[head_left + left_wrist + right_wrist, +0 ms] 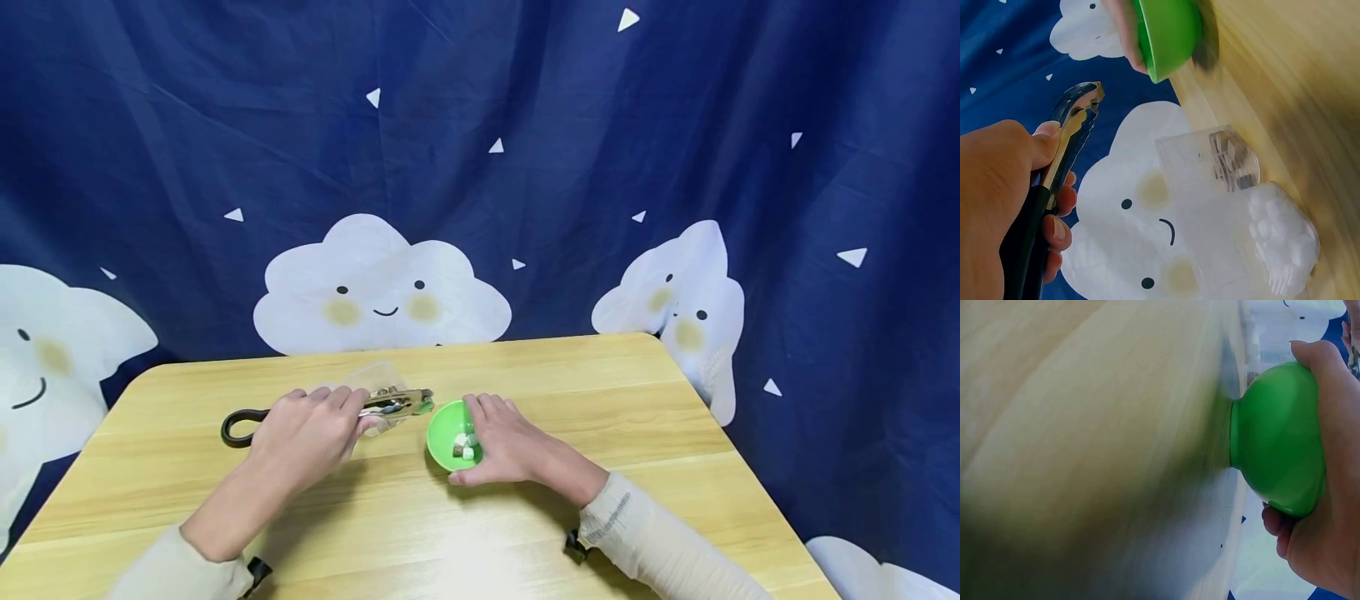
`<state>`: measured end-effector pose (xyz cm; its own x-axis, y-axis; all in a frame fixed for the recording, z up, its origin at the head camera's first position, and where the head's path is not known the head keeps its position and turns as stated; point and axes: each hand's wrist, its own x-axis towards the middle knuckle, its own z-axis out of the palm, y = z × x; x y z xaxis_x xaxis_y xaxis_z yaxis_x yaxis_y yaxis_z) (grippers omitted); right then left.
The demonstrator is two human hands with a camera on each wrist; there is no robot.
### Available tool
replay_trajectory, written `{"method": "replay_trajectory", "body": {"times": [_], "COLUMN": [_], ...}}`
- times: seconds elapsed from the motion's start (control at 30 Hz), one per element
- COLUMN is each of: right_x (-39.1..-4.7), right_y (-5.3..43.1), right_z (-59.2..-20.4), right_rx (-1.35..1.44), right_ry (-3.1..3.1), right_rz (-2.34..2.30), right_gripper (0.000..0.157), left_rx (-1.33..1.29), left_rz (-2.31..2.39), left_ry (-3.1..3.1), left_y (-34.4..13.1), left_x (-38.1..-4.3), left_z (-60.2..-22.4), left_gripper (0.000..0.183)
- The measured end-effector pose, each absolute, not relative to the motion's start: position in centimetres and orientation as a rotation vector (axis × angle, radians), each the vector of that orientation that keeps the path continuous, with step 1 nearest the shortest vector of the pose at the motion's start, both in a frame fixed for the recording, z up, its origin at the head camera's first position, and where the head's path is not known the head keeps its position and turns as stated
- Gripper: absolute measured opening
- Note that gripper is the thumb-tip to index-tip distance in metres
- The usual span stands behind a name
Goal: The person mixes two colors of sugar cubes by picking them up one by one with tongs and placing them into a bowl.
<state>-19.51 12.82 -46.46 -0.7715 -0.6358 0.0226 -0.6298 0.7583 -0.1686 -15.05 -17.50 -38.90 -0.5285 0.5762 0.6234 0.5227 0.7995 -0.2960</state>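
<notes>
In the head view my left hand [311, 429] grips metal tongs [401, 403] with black handles, their tips pointing right toward the bowl. In the left wrist view the tongs [1075, 134] have scalloped tips close together, and I see no piece between them. My right hand [513, 446] holds a green bowl [441, 433] by its right side, thumb near the front rim. Several small white cubes [468, 454] and a brown one [457, 451] lie inside. The right wrist view shows the bowl [1279, 437] upright; whether its foot touches the table I cannot tell.
Two clear containers stand beyond the tongs: one with dark brown pieces [1232, 159], another with white pieces [1282, 240]. In the head view my left hand and the tongs mostly hide them. The wooden table [585, 375] ends at a blue curtain [562, 167] with clouds.
</notes>
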Motion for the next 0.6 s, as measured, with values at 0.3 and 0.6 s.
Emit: {"method": "replay_trajectory", "body": {"times": [0.3,0.6], "right_x": [-19.7,-19.5], "right_y": [12.7,12.8], "right_z": [-46.7,-46.6], "right_rx": [-1.052,-1.041], "right_ry": [2.909,2.897], "right_rz": [-0.276,-0.286], "right_gripper": [0.111,0.112], "left_rx": [-0.832,-0.829], "left_rz": [0.065,0.061], "left_ry": [-2.25,-2.251], "left_y": [-17.0,-16.2], "left_x": [-14.6,-14.7], "left_z": [-39.5,-40.3], "left_gripper": [0.056,0.059]}}
